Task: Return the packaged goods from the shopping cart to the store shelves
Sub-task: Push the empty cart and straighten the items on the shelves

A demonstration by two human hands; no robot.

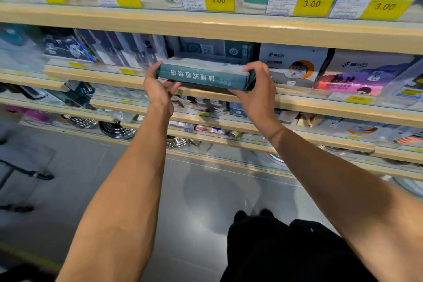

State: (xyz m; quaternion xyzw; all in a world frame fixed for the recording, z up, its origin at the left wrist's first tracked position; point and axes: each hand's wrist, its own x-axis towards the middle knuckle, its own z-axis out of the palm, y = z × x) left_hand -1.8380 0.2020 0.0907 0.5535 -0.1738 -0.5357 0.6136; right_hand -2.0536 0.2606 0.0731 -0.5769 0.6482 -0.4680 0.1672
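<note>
A long dark green package [203,76] with white print lies flat at the front edge of the second wooden shelf [320,104]. My left hand [158,87] grips its left end, fingers curled over the top and thumb below. My right hand [256,86] grips its right end the same way. Both arms reach up from the bottom of the view. Behind the package stand similar dark green packs [219,50]. The shopping cart [20,167] shows blurred at the left edge.
The top shelf [206,25] carries tissue packs and yellow price tags [218,0]. White and pink packs [357,75] stand right of the package. Lower shelves hold small goods and metal bowls [116,130]. Grey tiled floor [201,201] lies below.
</note>
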